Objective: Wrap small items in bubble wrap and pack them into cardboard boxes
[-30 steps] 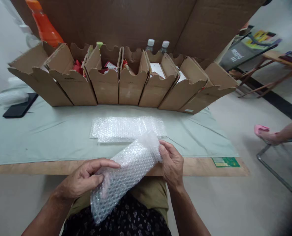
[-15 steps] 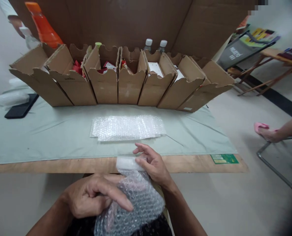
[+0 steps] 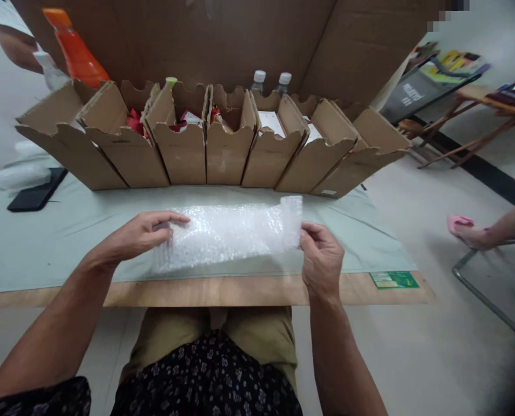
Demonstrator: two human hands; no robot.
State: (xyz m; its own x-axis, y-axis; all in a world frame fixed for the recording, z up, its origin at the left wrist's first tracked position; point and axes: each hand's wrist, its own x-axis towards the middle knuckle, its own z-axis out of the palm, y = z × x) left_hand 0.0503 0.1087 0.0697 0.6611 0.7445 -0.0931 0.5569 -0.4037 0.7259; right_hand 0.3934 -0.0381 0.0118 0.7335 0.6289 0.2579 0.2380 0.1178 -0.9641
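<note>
A long strip of clear bubble wrap (image 3: 235, 234) stretches between my two hands over the front of the table. My left hand (image 3: 140, 234) has its left end, with forefinger and thumb visible on top and the other fingers hidden. At the right end my right hand (image 3: 322, 251) pinches the edge between thumb and curled fingers. The upper right corner of the wrap sticks up. Whether another sheet lies beneath the strip, I cannot tell.
Several open cardboard bins (image 3: 225, 156) with packets stand in a row behind the wrap. A black phone (image 3: 36, 193) and clear plastic rolls (image 3: 21, 173) lie at left. Bottles, including an orange one (image 3: 77, 55), stand behind. At right, a person's foot wears a pink sandal (image 3: 460, 224).
Both hands have risen from above my lap to the table and moved apart. The crumpled bubble wrap over my lap is gone from there; a strip now spans between my hands.
</note>
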